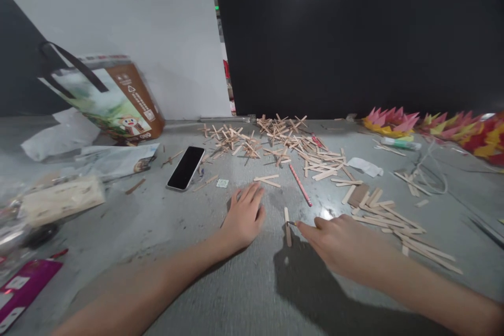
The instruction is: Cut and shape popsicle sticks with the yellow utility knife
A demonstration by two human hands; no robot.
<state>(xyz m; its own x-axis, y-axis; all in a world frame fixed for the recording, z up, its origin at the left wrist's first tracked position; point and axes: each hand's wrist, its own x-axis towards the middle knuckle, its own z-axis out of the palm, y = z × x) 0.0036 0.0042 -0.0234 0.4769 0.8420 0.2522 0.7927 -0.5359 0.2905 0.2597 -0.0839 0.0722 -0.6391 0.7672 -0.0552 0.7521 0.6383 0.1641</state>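
A single popsicle stick [289, 235] lies lengthwise on the grey table in front of me. My right hand [334, 239] is closed around a thin, dark-tipped pointed tool [292, 223], mostly hidden by the fingers; its tip meets the middle of that stick. I cannot make out its exact kind. To the left, my left hand [244, 215] rests on the table with its fingers stretched out, holding nothing. Just beyond its fingertips are a few loose popsicle sticks [268, 180]. A pink patterned pencil [300, 185] lies between and beyond the hands.
Crossed-stick pieces [236, 139] are heaped at the back, loose sticks [394, 218] at right. A phone [186, 168], a paper bag [118, 100] and a purple packet [27, 289] are on the left. Folded-paper flowers [389, 122], a glue stick [400, 143] and a cable [441, 176] lie right.
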